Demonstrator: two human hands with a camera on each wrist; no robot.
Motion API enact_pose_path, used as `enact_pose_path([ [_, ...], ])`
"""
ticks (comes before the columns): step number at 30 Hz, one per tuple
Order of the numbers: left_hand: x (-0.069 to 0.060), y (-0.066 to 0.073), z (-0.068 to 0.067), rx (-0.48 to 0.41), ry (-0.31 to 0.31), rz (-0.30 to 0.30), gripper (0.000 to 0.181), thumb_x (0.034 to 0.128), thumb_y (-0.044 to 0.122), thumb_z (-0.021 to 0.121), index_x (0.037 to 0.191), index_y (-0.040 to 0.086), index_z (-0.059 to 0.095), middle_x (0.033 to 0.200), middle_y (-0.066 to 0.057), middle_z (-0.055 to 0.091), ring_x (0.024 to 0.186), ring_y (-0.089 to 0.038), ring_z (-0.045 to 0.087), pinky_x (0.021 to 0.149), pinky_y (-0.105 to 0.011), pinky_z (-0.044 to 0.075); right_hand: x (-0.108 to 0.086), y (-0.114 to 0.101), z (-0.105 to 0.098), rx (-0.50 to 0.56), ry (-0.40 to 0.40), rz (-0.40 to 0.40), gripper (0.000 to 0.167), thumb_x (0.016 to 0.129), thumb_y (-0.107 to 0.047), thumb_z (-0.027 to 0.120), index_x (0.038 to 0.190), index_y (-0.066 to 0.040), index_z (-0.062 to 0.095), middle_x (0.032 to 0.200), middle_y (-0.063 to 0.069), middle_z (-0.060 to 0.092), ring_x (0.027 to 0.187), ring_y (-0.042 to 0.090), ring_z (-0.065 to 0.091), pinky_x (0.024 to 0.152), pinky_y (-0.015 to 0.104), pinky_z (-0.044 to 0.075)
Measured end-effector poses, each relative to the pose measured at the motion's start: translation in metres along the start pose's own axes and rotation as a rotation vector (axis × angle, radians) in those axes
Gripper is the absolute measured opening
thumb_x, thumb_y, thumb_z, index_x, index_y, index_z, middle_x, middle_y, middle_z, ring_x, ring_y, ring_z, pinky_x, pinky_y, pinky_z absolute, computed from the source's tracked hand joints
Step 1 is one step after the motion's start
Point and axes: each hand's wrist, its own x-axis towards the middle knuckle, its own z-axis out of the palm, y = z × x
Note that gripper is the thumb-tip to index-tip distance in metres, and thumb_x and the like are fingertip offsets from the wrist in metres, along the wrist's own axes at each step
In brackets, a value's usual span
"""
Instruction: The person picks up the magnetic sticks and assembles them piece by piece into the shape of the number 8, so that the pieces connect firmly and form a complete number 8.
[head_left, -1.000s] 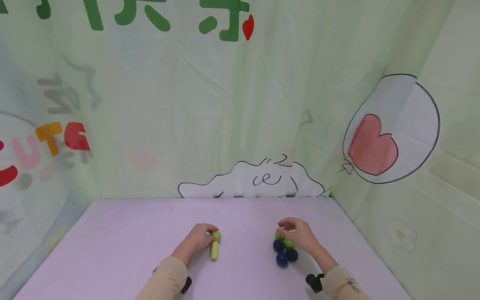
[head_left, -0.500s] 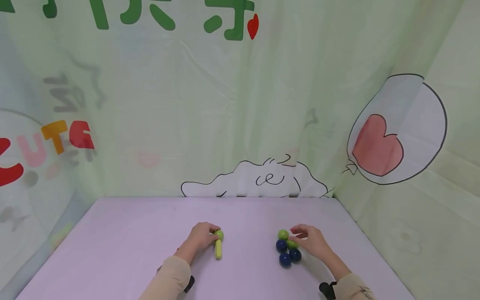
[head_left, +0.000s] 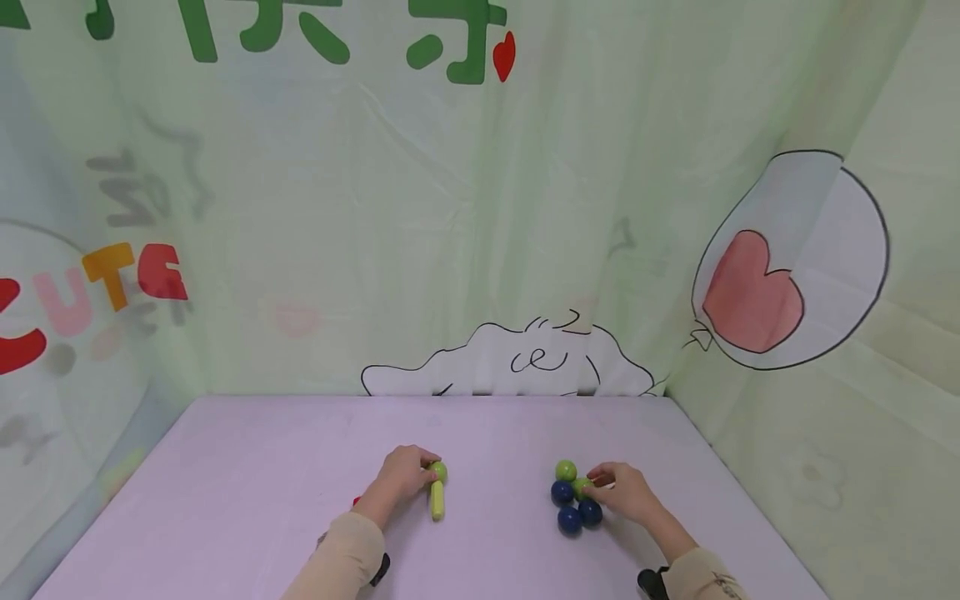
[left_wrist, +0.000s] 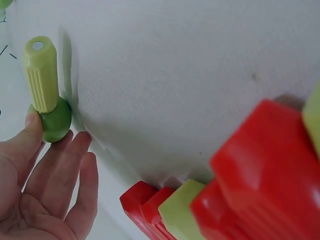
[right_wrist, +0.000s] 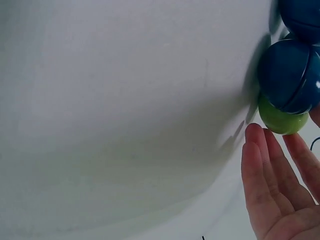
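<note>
My left hand pinches a green ball between thumb and fingertips, low on the table. A yellow-green ribbed rod with a metal dot on its end touches that ball and points toward me. To the right is a cluster of balls: a far green ball, a second green ball and three dark blue balls. My right hand has its thumb and fingertips about the second green ball; in the right wrist view a blue ball partly hides it.
Several red rods and yellow-green rods lie side by side near my left wrist; my left arm mostly hides them in the head view. The lilac tabletop ends at a printed curtain behind.
My right hand has come off the far green ball, moved right and toward me, and closed about the second green ball. My left hand keeps its hold; the head view shifted slightly.
</note>
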Motion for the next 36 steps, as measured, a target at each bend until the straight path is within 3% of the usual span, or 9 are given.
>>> enact_pose_path([
  [20, 0.002, 0.001, 0.003, -0.004, -0.008, -0.059, 0.025, 0.0811, 0.012, 0.068, 0.105, 0.004, 0.068, 0.094, -0.008, 0.067, 0.090, -0.024, 0.059, 0.082, -0.040, 0.045, 0.000, 0.004, 0.002, 0.032, 0.050, 0.044, 0.024, 0.076, -0.011, 0.071, 0.092, 0.004, 0.062, 0.081, 0.008, 0.062, 0.074, 0.021, 0.060, 0.062, 0.032, 0.050],
  [27, 0.002, 0.004, 0.002, 0.000, -0.016, -0.085, 0.025, 0.0812, 0.010, 0.067, 0.105, 0.004, 0.068, 0.094, -0.008, 0.066, 0.090, -0.025, 0.058, 0.084, -0.040, 0.045, -0.004, -0.004, -0.007, 0.050, 0.093, -0.008, 0.026, 0.075, -0.012, 0.073, 0.093, 0.004, 0.062, 0.085, 0.010, 0.064, 0.080, 0.027, 0.061, 0.072, 0.038, 0.050],
  [36, 0.001, 0.005, 0.003, 0.017, -0.020, -0.084, 0.026, 0.0815, 0.011, 0.067, 0.106, 0.003, 0.068, 0.093, -0.007, 0.065, 0.086, -0.021, 0.057, 0.082, -0.039, 0.045, -0.010, -0.019, -0.009, 0.115, 0.107, -0.043, 0.028, 0.074, -0.012, 0.074, 0.094, 0.003, 0.062, 0.086, 0.010, 0.065, 0.077, 0.024, 0.062, 0.069, 0.033, 0.051],
])
